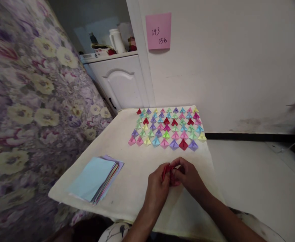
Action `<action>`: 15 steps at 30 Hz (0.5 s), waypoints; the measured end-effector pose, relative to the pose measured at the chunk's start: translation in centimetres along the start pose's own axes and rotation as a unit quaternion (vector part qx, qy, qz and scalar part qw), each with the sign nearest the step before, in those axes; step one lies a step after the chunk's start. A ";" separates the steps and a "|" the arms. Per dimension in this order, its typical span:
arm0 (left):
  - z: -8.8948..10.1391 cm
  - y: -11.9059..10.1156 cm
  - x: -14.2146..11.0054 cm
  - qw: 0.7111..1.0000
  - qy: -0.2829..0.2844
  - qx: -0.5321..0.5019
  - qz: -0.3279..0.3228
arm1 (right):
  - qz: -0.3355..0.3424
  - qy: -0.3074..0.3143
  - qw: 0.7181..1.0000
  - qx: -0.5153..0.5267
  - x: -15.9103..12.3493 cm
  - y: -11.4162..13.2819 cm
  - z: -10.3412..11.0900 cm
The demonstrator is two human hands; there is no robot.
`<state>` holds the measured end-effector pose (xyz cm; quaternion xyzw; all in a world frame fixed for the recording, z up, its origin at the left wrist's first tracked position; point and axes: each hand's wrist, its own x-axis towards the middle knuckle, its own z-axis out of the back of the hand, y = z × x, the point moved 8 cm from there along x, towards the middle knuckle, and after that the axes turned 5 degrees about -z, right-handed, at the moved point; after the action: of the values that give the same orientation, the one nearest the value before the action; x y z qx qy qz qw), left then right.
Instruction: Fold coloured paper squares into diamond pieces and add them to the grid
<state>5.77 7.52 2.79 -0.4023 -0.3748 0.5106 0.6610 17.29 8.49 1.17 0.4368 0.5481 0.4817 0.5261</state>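
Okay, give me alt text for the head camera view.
Two hands, left and right, hold folded red paper over a cream-covered table, before rows of colourful folded papers, with a paper stack at left.

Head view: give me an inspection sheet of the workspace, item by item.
Surface: table with a pale cover, small dark mark near its front edge
Things: red paper in the hands; folded papers in rows; paper stack toward the left
Clutter: white jug among mixed items on the shelf behind
Grip: left hand and right hand both on the red paper
Cables: thin cord at far right, away from the table
Surroundings: flowered curtain left; pink note on the wall
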 end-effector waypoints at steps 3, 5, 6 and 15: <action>0.1 -0.3 0.0 1.000 -0.006 -0.010 -0.007 | 0.037 -0.043 0.996 -0.061 -0.1 0.4 0.5; 0.0 -0.4 0.0 1.000 -0.002 -0.023 -0.006 | 0.093 -0.081 0.985 -0.118 -0.4 1.2 0.8; -0.1 -0.4 0.0 1.000 0.001 -0.028 -0.004 | 0.124 -0.092 0.977 -0.146 -0.7 1.7 0.8; -0.4 0.5 0.1 0.998 0.005 -0.056 0.024 | 0.251 -0.100 0.911 -0.313 -2.1 3.8 0.3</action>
<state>5.99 7.65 2.18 -0.4497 -0.3897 0.5026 0.6271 17.64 7.01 5.21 0.4189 0.1862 0.6981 0.5500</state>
